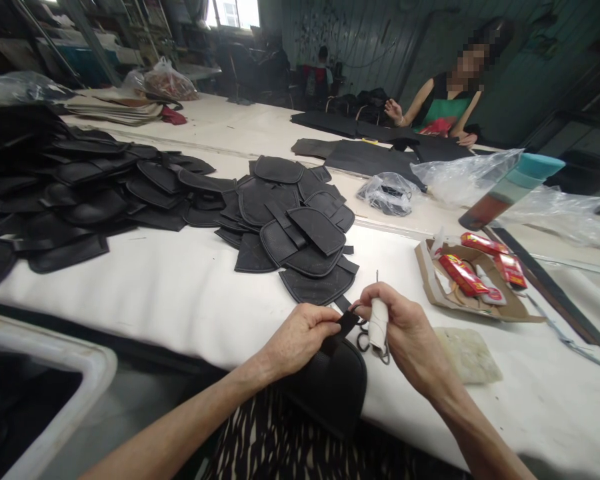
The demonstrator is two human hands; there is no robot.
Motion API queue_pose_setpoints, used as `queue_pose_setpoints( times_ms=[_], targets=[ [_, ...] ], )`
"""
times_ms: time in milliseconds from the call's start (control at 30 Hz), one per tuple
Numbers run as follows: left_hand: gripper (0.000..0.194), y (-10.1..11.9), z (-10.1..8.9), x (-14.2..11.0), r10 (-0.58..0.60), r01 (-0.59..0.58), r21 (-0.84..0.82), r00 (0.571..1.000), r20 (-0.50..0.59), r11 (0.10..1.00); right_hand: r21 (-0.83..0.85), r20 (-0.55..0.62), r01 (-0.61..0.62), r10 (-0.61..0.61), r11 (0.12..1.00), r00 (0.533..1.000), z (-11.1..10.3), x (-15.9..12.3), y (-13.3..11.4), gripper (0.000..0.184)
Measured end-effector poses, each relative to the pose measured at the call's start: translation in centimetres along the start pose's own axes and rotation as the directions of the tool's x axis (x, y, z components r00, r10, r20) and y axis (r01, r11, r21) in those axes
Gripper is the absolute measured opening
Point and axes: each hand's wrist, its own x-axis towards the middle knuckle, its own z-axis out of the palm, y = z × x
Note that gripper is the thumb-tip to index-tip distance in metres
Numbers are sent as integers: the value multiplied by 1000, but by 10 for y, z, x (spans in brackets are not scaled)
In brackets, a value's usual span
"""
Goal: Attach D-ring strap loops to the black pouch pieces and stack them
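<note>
My left hand point(300, 337) pinches the short black strap point(349, 323) of a black leather-like flap piece point(333, 383). That piece has a rounded, piped edge and hangs over the table's near edge above my lap. My right hand point(405, 327) is closed round a tool with a white-wrapped handle point(379, 325); a thin metal point sticks up from it and a grey loop shows below. The thumb and forefinger of this hand meet at the strap's end, beside small dark loops point(363, 341). Just beyond my hands lies a stack of similar black pieces point(303, 237).
A larger heap of black pieces point(80, 180) covers the left. On the right are a cardboard tray point(425, 273) with red boxes, a yellowish block point(470, 357), a tumbler point(513, 190) and plastic bags. A white bin point(100, 363) stands lower left. Another person point(445, 107) sits across the table.
</note>
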Motion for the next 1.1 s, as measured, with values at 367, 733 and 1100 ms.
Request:
queue_pose_setpoints(
  times_ms=[367,733,1100],
  targets=[
    [17,7,-6,7,59,-72,144,994,95,987,210,217,-122,76,970,973,-10,21,-10,23],
    [19,3,-11,9,52,-67,96,987,152,993,276,410,-222,95,935,907,-18,25,-7,24],
    [17,5,-13,8,28,-33,41,994,104,999,262,305,-204,119,943,945,-19,18,-15,28]
  ],
)
